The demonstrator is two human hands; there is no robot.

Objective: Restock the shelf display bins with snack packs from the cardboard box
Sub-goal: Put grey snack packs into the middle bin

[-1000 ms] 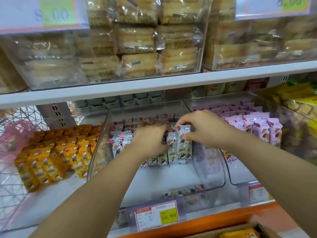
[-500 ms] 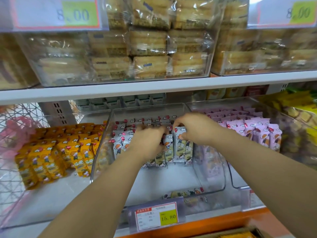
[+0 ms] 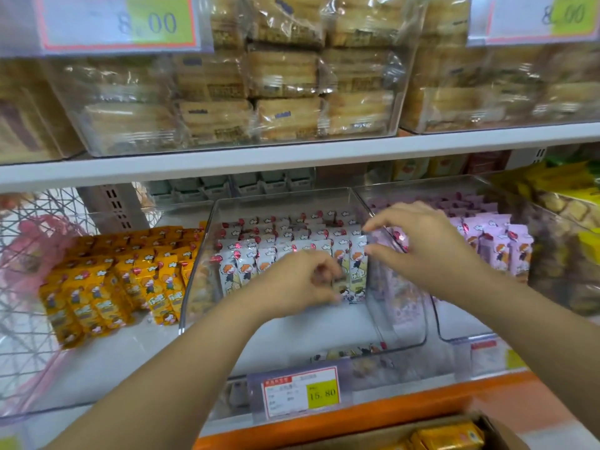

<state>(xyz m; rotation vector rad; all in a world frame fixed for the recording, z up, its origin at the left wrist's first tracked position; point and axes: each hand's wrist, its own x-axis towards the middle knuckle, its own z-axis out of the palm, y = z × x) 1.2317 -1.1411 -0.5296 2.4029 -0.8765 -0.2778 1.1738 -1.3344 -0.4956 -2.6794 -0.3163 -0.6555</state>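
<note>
A clear middle bin (image 3: pixel 196 287) on the lower shelf holds rows of upright white snack packs (image 3: pixel 246 264) with a cartoon figure. My left hand (image 3: pixel 302 280) is inside the bin, its fingers curled against the front packs on the right of the row; I cannot see whether it grips one. Hovering over the bin's right wall, my right hand (image 3: pixel 425 245) has its thumb and fingers spread and holds nothing. The cardboard box (image 3: pixel 501 428) shows at the bottom edge with yellow packs (image 3: pixel 449 436) in it.
Orange packs (image 3: pixel 107 277) fill the bin to the left and purple packs (image 3: pixel 500 241) the bin to the right. A price tag (image 3: pixel 302 393) hangs below the middle bin. The upper shelf (image 3: pixel 292 157) carries bins of wrapped cakes. A pink wire basket (image 3: pixel 26 254) stands far left.
My right hand has let go of the white packs and lifted to the right with fingers spread. My left hand has drawn back slightly toward me. The view has tilted down a little.
</note>
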